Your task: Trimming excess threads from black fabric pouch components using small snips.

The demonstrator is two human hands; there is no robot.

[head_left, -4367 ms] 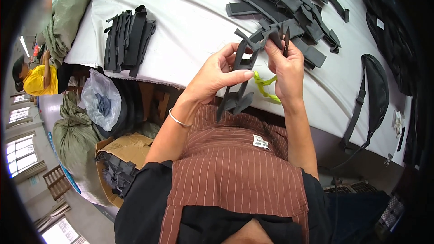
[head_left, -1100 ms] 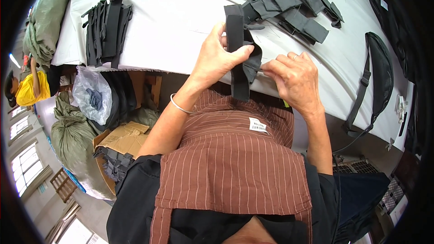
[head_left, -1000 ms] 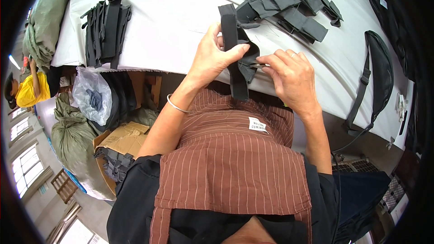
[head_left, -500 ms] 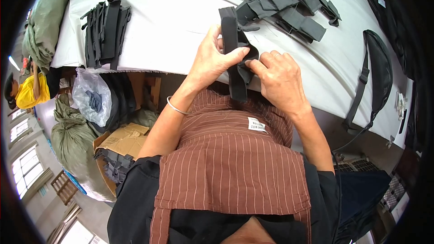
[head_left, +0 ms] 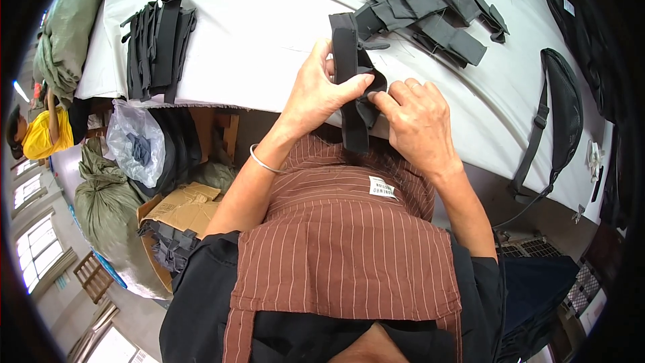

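The left hand is closing its grip around a black webbing strap piece, thumb pressing across the strap's front face near mid-length. The right hand is pinching the same strap piece from the right, fingertips meeting the left thumb at a folded tab on the strap's right edge. Both grips are gripping the one piece; neither hand is free.

The strap's long axis is running near vertical in the frame: the upper end is rising above the left hand over the bench, the lower end is hanging down in front of the striped brown apron. The piece is sitting at centre frame, just above the bench's near edge.

Outward, a heap of similar dark strap pieces is lying at upper centre-right, nearer the right hand. A neat stack of black pieces is lying at upper left, well apart. A black waist bag is lying at right.
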